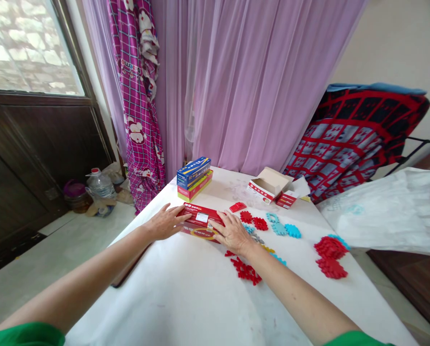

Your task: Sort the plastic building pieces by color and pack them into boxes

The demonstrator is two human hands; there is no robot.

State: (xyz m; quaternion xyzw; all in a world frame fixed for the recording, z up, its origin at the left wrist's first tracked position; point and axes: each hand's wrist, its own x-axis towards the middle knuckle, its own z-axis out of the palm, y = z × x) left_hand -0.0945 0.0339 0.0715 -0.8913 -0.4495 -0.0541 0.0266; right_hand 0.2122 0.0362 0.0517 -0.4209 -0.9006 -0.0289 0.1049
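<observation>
A long red carton (200, 229) with a white label and gold print lies on the white-covered table between my hands. My left hand (167, 222) rests on its left end, fingers spread over the top edge. On the right end lies my right hand (232, 233), its fingers stretched across the top and front. Close by my right wrist are red gear-shaped plastic pieces (246, 271), with blue, grey and yellow ones partly hidden under the forearm. Just behind the carton is a small red piece (238, 207), with more red gear-shaped pieces (260, 224) beside it.
A blue carton (193, 172) is stacked on a red-and-yellow carton (196, 187) at the back left. Opened cartons (268, 185) stand at the back right. Light blue pieces (279, 228) and red stacks (330, 248) lie to the right. A dark flat object (130, 269) sits at the left edge.
</observation>
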